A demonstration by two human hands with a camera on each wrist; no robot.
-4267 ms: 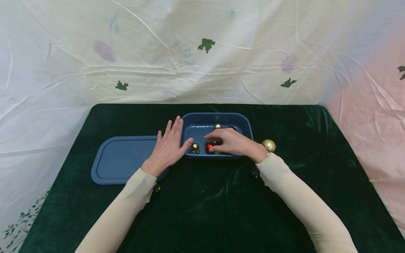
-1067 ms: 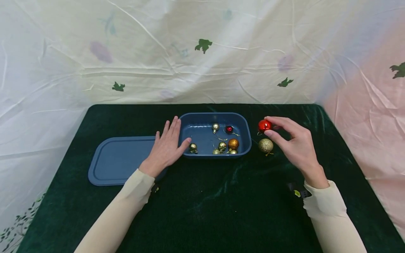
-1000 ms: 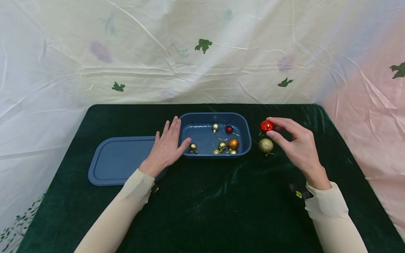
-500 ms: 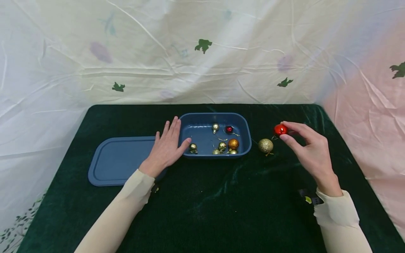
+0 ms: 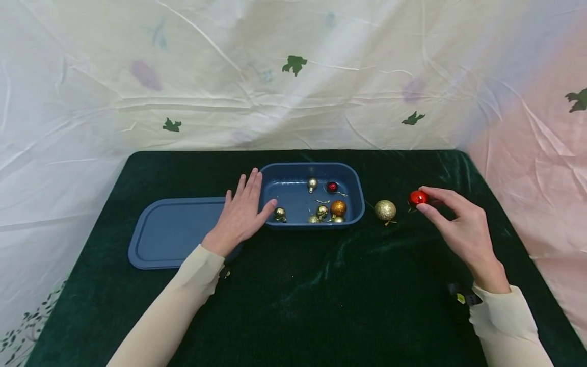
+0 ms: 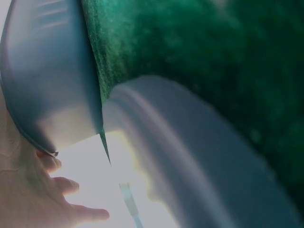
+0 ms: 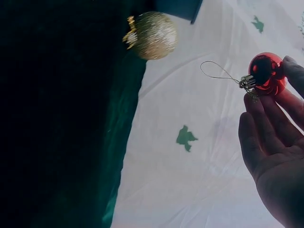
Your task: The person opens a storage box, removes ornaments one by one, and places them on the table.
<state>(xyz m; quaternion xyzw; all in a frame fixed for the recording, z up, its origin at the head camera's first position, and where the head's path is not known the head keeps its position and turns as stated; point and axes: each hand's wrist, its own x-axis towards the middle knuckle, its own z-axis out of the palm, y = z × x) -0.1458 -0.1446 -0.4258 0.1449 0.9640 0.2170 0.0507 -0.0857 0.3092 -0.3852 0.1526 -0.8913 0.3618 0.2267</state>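
My right hand pinches a shiny red Christmas bauble between thumb and fingers, right of a gold glitter bauble that lies on the table. In the right wrist view the red bauble shows its gold cap and a thin loop of string. With straight fingers my left hand rests at the left rim of a blue box. Inside the box lie several small baubles, among them a dark red one, an orange glitter one and a gold one.
A blue lid lies flat left of the box, partly under the left wrist. Dark green velvet cloth covers the table. Pale patterned fabric hangs behind it and at the sides.
Over the last seconds my right hand has taken the red bauble out of the box and carried it right, past the gold glitter bauble and lower in view. The left hand stays put.
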